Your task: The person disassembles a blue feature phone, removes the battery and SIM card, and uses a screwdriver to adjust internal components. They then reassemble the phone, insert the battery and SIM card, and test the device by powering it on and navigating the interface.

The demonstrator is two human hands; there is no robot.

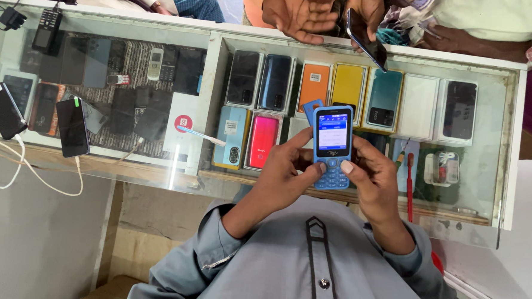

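Two hands (pixel 289 174); one blue keypad phone (pixel 332 147); one red screwdriver (pixel 409 185).

Layout, head view: keypad phone over glass counter.

I see the keypad phone (pixel 332 147) between my left hand (pixel 288 177) and right hand (pixel 372 184), above the glass counter (pixel 158 163). Boxed phones (pixel 347 87) lie inside it, behind my hands. Two charging phones (pixel 71 127) rest on the glass, far left. Another person's hand (pixel 300 14) is beyond the counter.

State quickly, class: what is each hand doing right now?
Left hand: closed around the blue plastic keypad phone.
Right hand: holding the same phone, thumb on keys.
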